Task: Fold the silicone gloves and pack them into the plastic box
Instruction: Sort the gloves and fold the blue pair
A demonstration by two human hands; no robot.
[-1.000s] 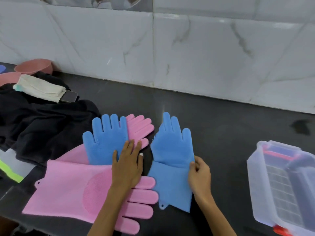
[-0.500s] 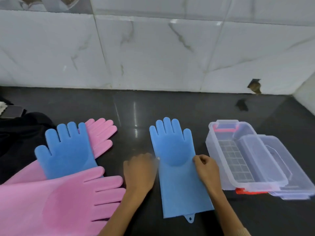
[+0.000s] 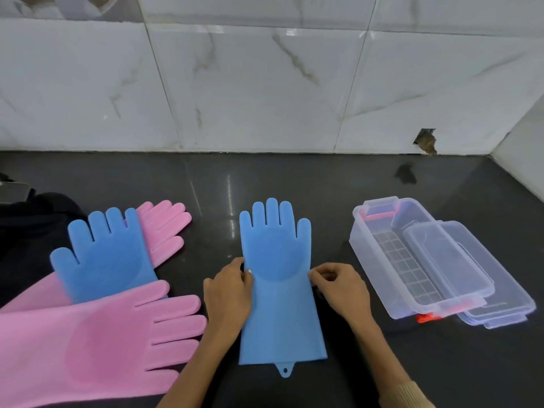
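A blue silicone glove [image 3: 279, 290] lies flat in the middle of the dark counter, fingers pointing at the wall. My left hand [image 3: 228, 295] pinches its left edge at the wrist. My right hand [image 3: 338, 290] pinches its right edge at the same height. A second blue glove [image 3: 103, 257] lies to the left on top of a pink glove [image 3: 164, 228]. Another pink glove [image 3: 88, 348] lies nearest at the lower left, fingers pointing right. The clear plastic box [image 3: 412, 257] stands open at the right.
The box's clear lid [image 3: 494, 293] lies partly under and beside the box on its right. Dark cloth [image 3: 26, 231] is heaped at the far left. A marble-tiled wall [image 3: 265, 83] closes off the back of the counter [image 3: 294, 178] and its right corner.
My left hand left the other gloves and came to the middle blue glove's left edge. That glove now lies flat and straight. The view swung right, bringing the whole box in.
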